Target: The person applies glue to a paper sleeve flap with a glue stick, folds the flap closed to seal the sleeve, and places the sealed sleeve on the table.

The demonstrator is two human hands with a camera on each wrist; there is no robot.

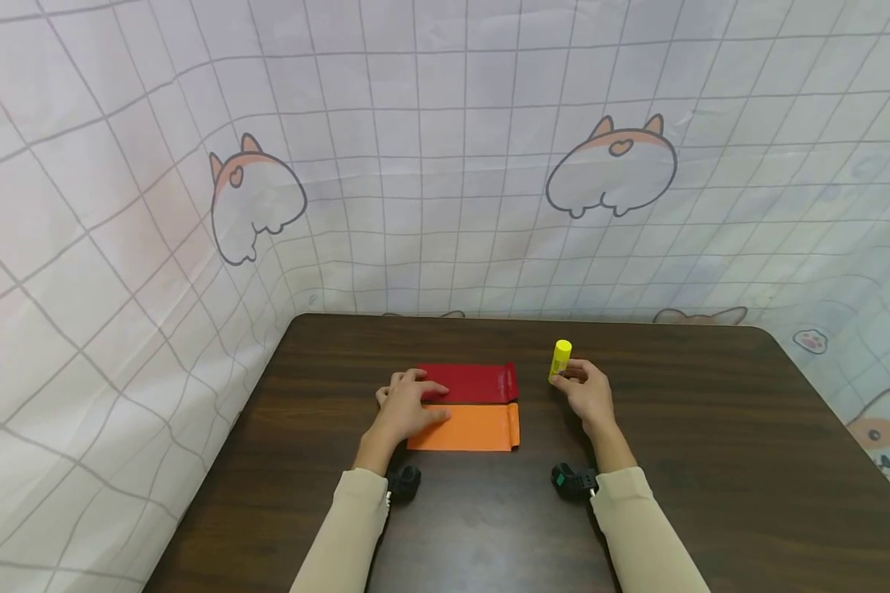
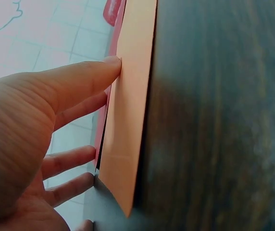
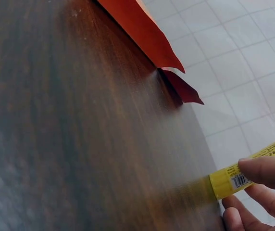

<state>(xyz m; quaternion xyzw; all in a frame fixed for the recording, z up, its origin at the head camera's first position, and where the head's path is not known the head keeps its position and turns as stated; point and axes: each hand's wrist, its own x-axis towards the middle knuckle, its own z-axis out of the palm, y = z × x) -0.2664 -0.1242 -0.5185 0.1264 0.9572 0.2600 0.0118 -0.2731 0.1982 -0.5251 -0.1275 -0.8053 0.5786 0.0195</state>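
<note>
A red paper envelope (image 1: 478,383) and an orange paper envelope (image 1: 470,430) lie side by side on the table, the red one farther away. Each has a raised flap along its right end. My left hand (image 1: 403,409) rests over their left ends with spread fingers. In the left wrist view its thumb (image 2: 87,79) touches the orange envelope, while other fingers reach the red one's side. To the right of the envelopes stands a yellow glue stick (image 1: 560,354), its cap on. My right hand (image 1: 590,395) pinches it low down between thumb and fingers; its base meets the table (image 3: 104,144).
The dark wooden table (image 1: 712,461) reaches well beyond both hands. A white grid-patterned curtain (image 1: 430,165) with cartoon corgis hangs behind it and along both sides. Black wrist cameras (image 1: 405,484) sit at both wrists, close over the tabletop.
</note>
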